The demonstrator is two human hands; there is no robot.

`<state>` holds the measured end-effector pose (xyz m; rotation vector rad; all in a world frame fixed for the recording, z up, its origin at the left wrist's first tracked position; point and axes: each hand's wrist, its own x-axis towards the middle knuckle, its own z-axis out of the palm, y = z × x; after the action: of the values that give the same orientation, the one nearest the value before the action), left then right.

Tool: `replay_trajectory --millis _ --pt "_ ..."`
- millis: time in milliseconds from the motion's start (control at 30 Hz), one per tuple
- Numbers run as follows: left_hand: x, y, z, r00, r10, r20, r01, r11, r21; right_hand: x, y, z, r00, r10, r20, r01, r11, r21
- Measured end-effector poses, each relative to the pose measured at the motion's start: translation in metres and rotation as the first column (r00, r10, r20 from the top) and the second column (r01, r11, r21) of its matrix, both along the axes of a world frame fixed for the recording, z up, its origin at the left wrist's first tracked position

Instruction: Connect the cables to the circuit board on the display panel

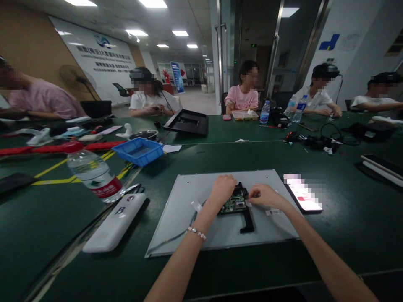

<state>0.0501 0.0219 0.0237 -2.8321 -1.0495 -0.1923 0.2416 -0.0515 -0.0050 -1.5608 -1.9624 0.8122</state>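
A flat grey metal panel (pixel 185 197) lies on the green table in front of me. On it sits a green circuit board (pixel 231 205) in a black plastic bracket (pixel 248 222), whose arm bends toward me. My left hand (pixel 224 188) is closed over the upper left of the board, its fingertips hidden. At the bracket's right edge, my right hand (pixel 263 196) is closed in a pinch; what lies between the fingertips is too small to name. A thin grey cable (pixel 176 238) with a clear tape piece (pixel 197 206) runs along the panel's left side.
Left of the panel are a white power bank (pixel 116 222), a red-capped water bottle (pixel 94 174) and a blue tray (pixel 140 151). A lit phone (pixel 304 195) lies at its right. Farther back are a black monitor housing (pixel 187 122) and tangled black cables (pixel 315 140). Several people sit opposite.
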Motion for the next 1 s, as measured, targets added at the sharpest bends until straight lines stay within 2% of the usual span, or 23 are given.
replay_trajectory --millis 133,267,367,467,567,667,767,800,900,1000 --pt "0.008 0.006 0.007 1.000 -0.003 -0.008 0.003 0.998 0.064 0.007 -0.002 0.008 0.999 -0.044 -0.031 0.043 0.999 -0.030" --pt "0.013 0.013 0.006 0.999 0.033 -0.036 -0.031 0.998 0.051 0.020 -0.005 0.010 0.983 -0.166 0.078 0.164 0.986 0.032" --pt "0.012 0.013 0.004 0.997 0.066 -0.034 -0.065 0.997 0.036 0.026 -0.005 0.007 0.974 -0.168 0.152 0.163 0.986 0.044" --pt "0.002 0.010 0.009 0.995 0.096 -0.015 -0.096 0.995 0.029 0.029 -0.003 0.003 0.963 -0.204 0.178 0.191 0.978 0.086" --pt "-0.020 0.007 0.020 0.992 0.123 0.025 -0.122 0.992 -0.026 0.031 0.000 -0.001 0.950 -0.267 0.161 0.245 0.959 0.141" --pt "-0.053 0.004 0.030 0.988 0.151 0.027 -0.146 0.979 -0.141 0.029 -0.001 -0.004 0.953 -0.265 0.147 0.243 0.958 0.153" --pt "-0.089 0.002 0.033 0.989 0.147 -0.028 -0.149 0.962 -0.229 0.025 -0.004 -0.004 0.957 -0.245 0.155 0.225 0.965 0.137" --pt "-0.100 0.002 0.033 0.983 0.177 -0.046 -0.182 0.954 -0.236 0.023 -0.005 -0.002 0.957 -0.247 0.153 0.227 0.964 0.139" --pt "-0.125 0.001 0.030 0.942 0.320 -0.098 -0.335 0.899 -0.283 0.020 -0.010 0.004 0.963 -0.243 0.119 0.224 0.963 0.151" --pt "-0.139 0.001 0.028 0.922 0.368 -0.121 -0.384 0.827 -0.410 0.021 -0.015 0.009 0.979 -0.184 0.085 0.175 0.979 0.105"
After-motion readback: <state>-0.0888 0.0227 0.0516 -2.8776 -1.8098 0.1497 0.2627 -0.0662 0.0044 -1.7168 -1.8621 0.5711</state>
